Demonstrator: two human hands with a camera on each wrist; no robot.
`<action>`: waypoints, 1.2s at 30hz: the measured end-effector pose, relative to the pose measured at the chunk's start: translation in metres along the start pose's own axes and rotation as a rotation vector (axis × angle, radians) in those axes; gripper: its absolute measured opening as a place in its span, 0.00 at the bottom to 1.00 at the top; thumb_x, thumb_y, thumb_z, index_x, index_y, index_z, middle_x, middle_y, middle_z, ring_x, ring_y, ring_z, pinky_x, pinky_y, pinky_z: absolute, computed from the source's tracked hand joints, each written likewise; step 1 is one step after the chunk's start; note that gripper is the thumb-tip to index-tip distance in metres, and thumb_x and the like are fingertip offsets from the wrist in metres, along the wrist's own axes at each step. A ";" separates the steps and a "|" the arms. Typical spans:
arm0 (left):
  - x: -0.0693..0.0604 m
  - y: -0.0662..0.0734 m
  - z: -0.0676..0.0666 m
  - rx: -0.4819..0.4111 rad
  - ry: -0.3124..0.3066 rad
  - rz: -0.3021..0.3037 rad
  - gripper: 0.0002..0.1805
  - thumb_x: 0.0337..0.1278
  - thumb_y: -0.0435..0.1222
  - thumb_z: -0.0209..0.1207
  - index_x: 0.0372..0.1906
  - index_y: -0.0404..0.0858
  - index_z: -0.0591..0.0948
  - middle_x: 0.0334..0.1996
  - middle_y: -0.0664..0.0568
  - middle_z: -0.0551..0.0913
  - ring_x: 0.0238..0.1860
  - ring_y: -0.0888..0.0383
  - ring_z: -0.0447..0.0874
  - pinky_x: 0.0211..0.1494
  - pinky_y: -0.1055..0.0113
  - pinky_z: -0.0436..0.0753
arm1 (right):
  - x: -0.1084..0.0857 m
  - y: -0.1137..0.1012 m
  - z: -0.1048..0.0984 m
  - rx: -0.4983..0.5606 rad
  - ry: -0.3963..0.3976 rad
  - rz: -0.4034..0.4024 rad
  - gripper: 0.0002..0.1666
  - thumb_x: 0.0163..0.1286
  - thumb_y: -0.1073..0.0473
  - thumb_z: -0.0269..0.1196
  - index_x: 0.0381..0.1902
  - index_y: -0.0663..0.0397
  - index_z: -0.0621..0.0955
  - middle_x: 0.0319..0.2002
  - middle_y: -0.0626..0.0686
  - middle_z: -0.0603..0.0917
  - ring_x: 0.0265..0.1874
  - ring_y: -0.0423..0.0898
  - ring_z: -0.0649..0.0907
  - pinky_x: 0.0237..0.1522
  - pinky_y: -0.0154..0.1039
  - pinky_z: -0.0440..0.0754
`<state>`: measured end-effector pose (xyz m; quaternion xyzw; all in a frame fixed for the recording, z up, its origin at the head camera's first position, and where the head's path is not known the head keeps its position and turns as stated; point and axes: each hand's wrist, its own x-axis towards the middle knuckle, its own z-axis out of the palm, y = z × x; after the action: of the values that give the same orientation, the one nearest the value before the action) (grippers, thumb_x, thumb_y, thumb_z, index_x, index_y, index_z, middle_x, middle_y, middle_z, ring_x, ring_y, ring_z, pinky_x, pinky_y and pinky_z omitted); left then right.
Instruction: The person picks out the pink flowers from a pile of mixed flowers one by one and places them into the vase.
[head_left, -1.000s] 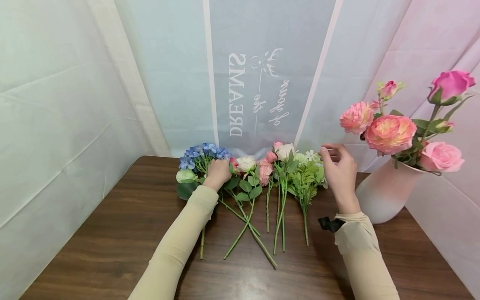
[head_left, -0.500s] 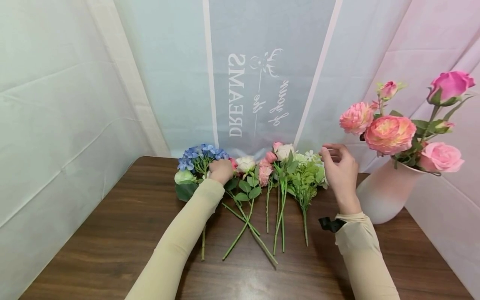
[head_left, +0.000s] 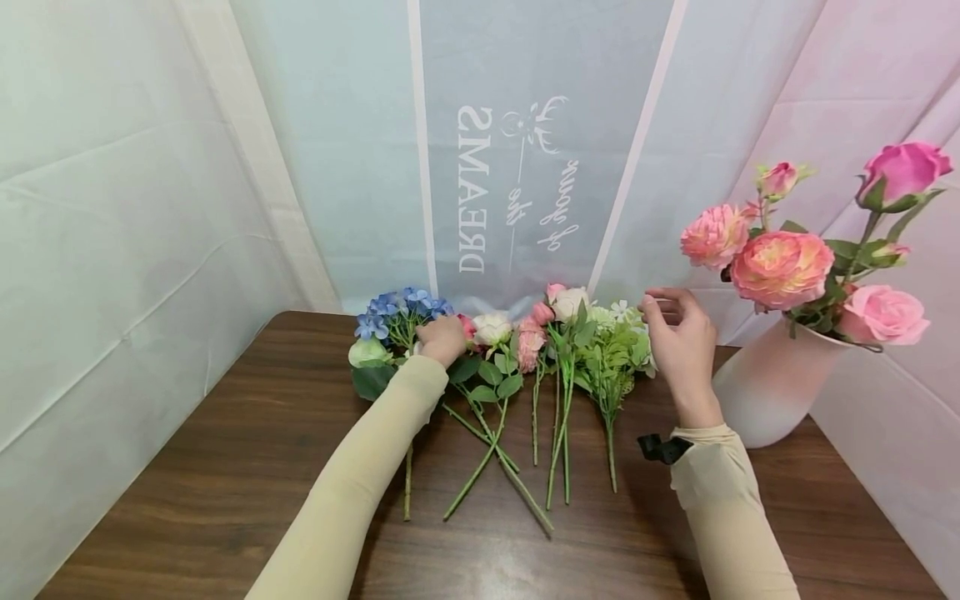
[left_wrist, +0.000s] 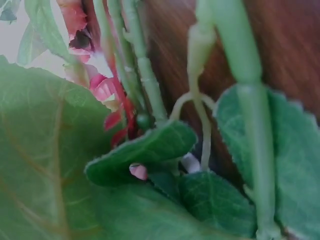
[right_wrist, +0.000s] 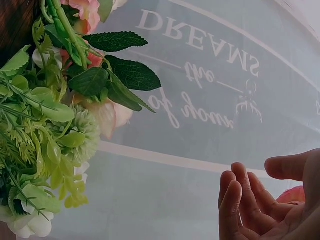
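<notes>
My left hand [head_left: 441,340] reaches in among the flowers, between the blue hydrangea [head_left: 405,308] and a white flower [head_left: 492,328]. Its fingertips are hidden under the hand, so any hold on a stem cannot be made out. Around the left wrist view are green stems [left_wrist: 257,150] and broad leaves [left_wrist: 45,160], without fingers. My right hand [head_left: 682,350] hovers beside the green foliage sprig [head_left: 609,367], fingers loosely bent and thumb apart. The right wrist view shows that hand [right_wrist: 270,205] holding nothing.
At the right stands a white-and-pink vase [head_left: 772,383] holding several pink and coral flowers [head_left: 782,268]. A pale green flower [head_left: 369,352] lies at the left of the row. Stems [head_left: 525,496] point toward the near side of the brown table [head_left: 225,483]. A printed curtain [head_left: 525,50] hangs behind.
My left hand has shifted slightly right and turned a little, then stays almost still. The blue hydrangea has moved slightly left. My right hand keeps its place.
</notes>
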<state>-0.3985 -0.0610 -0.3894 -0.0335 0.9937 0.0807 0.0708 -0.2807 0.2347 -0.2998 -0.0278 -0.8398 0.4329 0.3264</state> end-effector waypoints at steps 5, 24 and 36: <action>-0.001 -0.001 -0.003 -0.059 0.000 -0.050 0.20 0.65 0.39 0.53 0.58 0.36 0.76 0.56 0.41 0.77 0.52 0.42 0.78 0.64 0.42 0.67 | 0.000 -0.001 0.002 0.000 -0.008 -0.003 0.17 0.69 0.48 0.58 0.48 0.52 0.81 0.35 0.52 0.87 0.27 0.21 0.76 0.34 0.20 0.73; -0.004 -0.013 -0.010 -0.347 0.078 -0.074 0.10 0.52 0.40 0.60 0.24 0.41 0.74 0.30 0.44 0.78 0.31 0.47 0.75 0.35 0.53 0.74 | 0.000 0.002 0.004 -0.011 -0.026 0.011 0.18 0.69 0.48 0.57 0.49 0.53 0.81 0.37 0.55 0.87 0.27 0.20 0.76 0.34 0.20 0.73; -0.009 -0.016 -0.021 -0.492 0.166 -0.009 0.09 0.48 0.38 0.64 0.28 0.37 0.77 0.27 0.45 0.79 0.26 0.51 0.74 0.27 0.62 0.73 | 0.001 0.000 0.002 -0.015 -0.033 0.023 0.18 0.69 0.48 0.57 0.49 0.52 0.81 0.37 0.55 0.87 0.28 0.21 0.76 0.35 0.20 0.74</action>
<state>-0.3912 -0.0795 -0.3699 -0.0606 0.9464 0.3166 -0.0210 -0.2821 0.2333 -0.3001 -0.0328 -0.8480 0.4306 0.3072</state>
